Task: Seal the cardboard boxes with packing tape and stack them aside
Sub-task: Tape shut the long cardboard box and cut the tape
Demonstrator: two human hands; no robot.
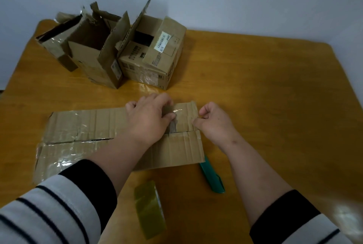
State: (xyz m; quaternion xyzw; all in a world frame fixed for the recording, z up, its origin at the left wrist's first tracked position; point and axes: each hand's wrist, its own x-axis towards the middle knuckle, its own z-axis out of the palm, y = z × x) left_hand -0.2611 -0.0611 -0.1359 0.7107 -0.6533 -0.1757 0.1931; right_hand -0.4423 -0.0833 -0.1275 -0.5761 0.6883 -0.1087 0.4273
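Note:
A long flat cardboard box (82, 127) lies closed in front of me, its top flaps meeting along a seam with old shiny tape on them. My left hand (149, 118) rests on the right part of the lid, fingers curled onto a strip of clear tape (176, 111) near the far edge. My right hand (214, 123) is at the box's right end, thumb and fingers pinching the tape's end at the edge. A roll of yellowish packing tape (150, 208) stands on the table close to me.
Three opened cardboard boxes (149, 57) stand side by side at the back left of the wooden table (265, 96), flaps up. A green utility knife (213, 178) lies by the flat box's near right corner. A pale wall rises behind the table.

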